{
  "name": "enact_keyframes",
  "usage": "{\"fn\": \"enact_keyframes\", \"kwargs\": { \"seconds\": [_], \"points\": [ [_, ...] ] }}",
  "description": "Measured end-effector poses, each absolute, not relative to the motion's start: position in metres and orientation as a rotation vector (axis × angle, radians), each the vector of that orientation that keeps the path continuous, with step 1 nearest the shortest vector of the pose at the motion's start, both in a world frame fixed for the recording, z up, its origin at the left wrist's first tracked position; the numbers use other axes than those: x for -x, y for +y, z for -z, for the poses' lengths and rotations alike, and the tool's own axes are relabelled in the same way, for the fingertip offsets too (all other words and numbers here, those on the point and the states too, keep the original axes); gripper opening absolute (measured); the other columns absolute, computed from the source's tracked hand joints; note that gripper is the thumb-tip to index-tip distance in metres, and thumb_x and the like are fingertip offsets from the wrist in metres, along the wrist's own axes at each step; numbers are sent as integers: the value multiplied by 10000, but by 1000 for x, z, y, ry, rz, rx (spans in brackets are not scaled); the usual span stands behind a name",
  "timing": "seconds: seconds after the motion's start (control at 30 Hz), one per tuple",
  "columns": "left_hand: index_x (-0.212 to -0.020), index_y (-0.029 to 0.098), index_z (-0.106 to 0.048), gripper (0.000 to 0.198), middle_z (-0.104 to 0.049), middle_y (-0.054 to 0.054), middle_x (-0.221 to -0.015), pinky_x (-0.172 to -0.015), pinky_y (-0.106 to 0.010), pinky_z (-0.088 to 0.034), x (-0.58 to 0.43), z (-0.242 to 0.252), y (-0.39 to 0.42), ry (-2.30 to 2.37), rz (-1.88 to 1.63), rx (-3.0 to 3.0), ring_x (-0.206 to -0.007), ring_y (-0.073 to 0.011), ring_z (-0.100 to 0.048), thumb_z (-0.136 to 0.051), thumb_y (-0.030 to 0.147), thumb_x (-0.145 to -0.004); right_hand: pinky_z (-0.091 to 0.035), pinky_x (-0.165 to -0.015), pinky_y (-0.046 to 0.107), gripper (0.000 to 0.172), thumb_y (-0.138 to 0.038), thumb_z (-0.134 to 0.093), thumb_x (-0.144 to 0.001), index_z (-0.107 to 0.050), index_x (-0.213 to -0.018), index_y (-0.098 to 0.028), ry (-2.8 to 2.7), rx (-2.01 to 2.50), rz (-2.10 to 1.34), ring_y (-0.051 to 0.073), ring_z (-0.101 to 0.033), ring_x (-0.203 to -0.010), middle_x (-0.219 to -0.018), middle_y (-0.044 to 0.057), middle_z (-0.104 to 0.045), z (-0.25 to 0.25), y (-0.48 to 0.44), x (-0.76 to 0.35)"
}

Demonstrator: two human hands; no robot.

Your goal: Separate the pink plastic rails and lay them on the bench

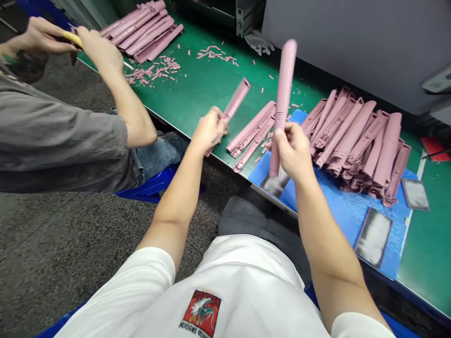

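My left hand [212, 129] is closed around a narrow pink plastic shell [237, 99], whose hollow inner side shows and whose far end points up and right. In my right hand [291, 149] a longer pink plastic housing [286, 77] stands nearly upright, its smooth rounded side showing, with a few short slots near my fingers. Between my hands a few pink shells [252, 129] lie on the green table, next to small pink scraps. A large pile of similar pink shells [362, 141] rests to the right of my right hand, on a blue sheet [338, 206].
At the left a co-worker's hands [102, 49] hold a yellow-handled tool [73, 38]. Behind them lies another stack of pink shells [144, 28], with pink scraps [155, 70] in front. A whitish glove [260, 43] lies at the back. Dark-framed rectangular plates [374, 237] lie at the right.
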State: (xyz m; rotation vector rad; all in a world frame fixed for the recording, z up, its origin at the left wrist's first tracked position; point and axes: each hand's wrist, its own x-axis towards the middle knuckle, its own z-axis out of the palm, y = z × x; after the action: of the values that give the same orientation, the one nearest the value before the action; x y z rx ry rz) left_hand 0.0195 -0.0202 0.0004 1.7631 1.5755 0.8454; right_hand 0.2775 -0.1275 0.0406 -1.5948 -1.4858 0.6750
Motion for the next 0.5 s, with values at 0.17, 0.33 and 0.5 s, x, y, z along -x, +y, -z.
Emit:
{"fn": "enact_keyframes", "kwargs": {
  "seconds": [0.17,0.33,0.5],
  "points": [
    [-1093,280,-654,342,-560,25,-719,-512,-302,-443,-57,-21,-82,959,-1423,-1211,-514,-164,-480,-838,552,-998,-535,-502,327,488,-775,-778,-987,-716,-1150,-319,-1073,1282,-740,169,-537,-529,-724,-36,-572,-53,-235,-312],
    [-844,252,-527,529,-368,35,-650,-465,-290,-361,-141,-22,-135,584,-1394,-1056,-494,-141,-378,-871,635,-969,-205,-324,234,617,-594,-801,-1006,-415,-643,-278,-830,1198,-156,80,-172,-347,-495,-104,-218,-56,-306,-400],
    [-802,258,-455,754,-361,43,-622,-493,-316,-315,-182,11,-150,552,-1428,-1194,-503,-144,-378,-909,843,-946,-277,-344,252,734,-739,-796,-1066,-421,-629,-284,-753,1345,76,101,-309,-353,-485,-72,-343,-14,-361,-466]
  ]
}}
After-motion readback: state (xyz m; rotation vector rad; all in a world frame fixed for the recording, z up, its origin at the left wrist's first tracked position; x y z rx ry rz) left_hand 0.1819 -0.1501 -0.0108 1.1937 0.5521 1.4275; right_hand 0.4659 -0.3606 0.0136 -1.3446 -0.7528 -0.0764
